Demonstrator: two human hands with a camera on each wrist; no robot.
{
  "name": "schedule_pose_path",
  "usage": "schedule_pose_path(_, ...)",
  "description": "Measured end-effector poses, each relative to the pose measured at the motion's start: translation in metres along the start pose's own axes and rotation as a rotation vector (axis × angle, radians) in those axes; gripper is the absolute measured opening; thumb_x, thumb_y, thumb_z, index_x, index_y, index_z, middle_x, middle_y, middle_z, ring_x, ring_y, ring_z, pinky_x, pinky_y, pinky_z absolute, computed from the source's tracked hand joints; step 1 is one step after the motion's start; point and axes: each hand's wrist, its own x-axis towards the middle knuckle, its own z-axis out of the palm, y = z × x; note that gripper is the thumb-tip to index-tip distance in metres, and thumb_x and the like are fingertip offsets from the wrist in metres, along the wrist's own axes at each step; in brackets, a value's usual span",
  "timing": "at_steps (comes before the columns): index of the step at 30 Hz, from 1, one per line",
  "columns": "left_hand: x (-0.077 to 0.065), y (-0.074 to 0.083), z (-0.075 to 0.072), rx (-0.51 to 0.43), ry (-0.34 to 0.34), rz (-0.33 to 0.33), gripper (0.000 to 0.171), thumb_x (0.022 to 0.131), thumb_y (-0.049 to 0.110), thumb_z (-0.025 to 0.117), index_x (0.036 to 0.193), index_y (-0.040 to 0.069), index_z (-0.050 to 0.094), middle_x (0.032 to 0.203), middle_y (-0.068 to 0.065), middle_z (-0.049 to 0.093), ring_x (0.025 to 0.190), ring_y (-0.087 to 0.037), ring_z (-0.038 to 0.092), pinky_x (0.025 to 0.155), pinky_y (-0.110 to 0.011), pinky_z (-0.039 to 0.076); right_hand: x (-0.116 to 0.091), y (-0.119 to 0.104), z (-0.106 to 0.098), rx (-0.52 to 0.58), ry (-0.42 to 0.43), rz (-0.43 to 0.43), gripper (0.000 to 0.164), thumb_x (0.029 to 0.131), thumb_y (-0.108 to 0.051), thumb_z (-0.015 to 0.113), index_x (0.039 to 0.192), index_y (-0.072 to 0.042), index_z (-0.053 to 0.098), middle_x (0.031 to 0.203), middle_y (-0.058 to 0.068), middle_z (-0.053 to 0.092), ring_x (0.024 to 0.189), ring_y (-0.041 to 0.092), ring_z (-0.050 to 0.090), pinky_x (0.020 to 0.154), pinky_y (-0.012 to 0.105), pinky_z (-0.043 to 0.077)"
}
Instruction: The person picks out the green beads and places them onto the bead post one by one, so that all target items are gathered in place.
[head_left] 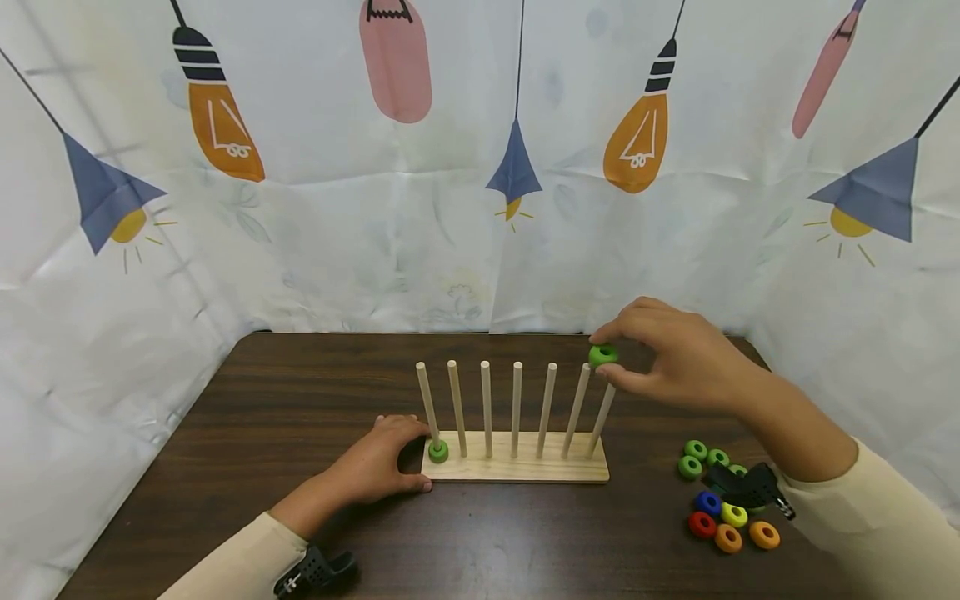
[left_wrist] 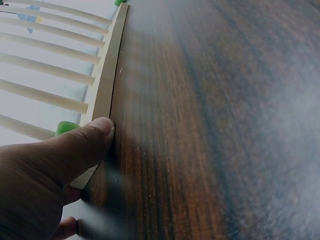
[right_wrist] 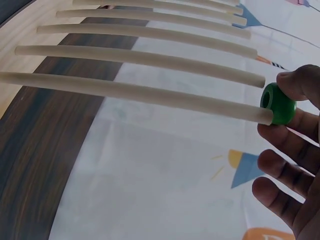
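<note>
A wooden peg stand (head_left: 517, 471) with several upright pegs rests on the table. My left hand (head_left: 382, 467) grips its left end, thumb along the front edge and fingers round behind. One green ring (head_left: 438, 452) sits at the foot of the leftmost peg, close to that hand. Between thumb and forefinger, my right hand (head_left: 678, 358) pinches another green ring (right_wrist: 281, 105) at the top of the rightmost peg (right_wrist: 175, 98). The ring's hole faces the peg tip, and the peg end overlaps the ring's edge in the right wrist view. The other right fingers are spread apart.
Right of the stand, under the right forearm, lies a loose group of rings: several green rings (head_left: 691, 467), a blue ring (head_left: 702, 507), a yellow ring (head_left: 735, 521), a red ring (head_left: 697, 530) and orange rings (head_left: 765, 542). A printed white cloth (head_left: 450, 250) hangs behind the dark table (head_left: 300, 392).
</note>
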Motion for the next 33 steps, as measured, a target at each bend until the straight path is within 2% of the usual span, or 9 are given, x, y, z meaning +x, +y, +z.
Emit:
schedule_pose_path(12, 0.0, -0.001, 0.001, -0.003, 0.017, 0.016, 0.059, 0.075, 0.031, 0.093, 0.124, 0.01, 0.067, 0.13, -0.011, 0.065, 0.133, -0.042, 0.05, 0.111, -0.073, 0.027, 0.01, -0.006, 0.007, 0.022, -0.003, -0.002, 0.03, 0.084, -0.022, 0.083, 0.112, -0.019, 0.074, 0.104, -0.017, 0.067, 0.098, 0.008, 0.061, 0.07, 0.033, 0.055)
schedule_pose_path(33, 0.0, 0.0, 0.001, -0.006, 0.011, 0.006, 0.061, 0.076, 0.031, 0.093, 0.126, 0.01, 0.067, 0.131, -0.011, 0.064, 0.135, -0.043, 0.048, 0.112, -0.072, 0.025, 0.027, -0.013, 0.018, 0.068, -0.015, -0.064, 0.03, 0.087, -0.027, 0.082, 0.114, -0.017, 0.073, 0.1, -0.015, 0.066, 0.092, 0.006, 0.057, 0.067, 0.03, 0.052)
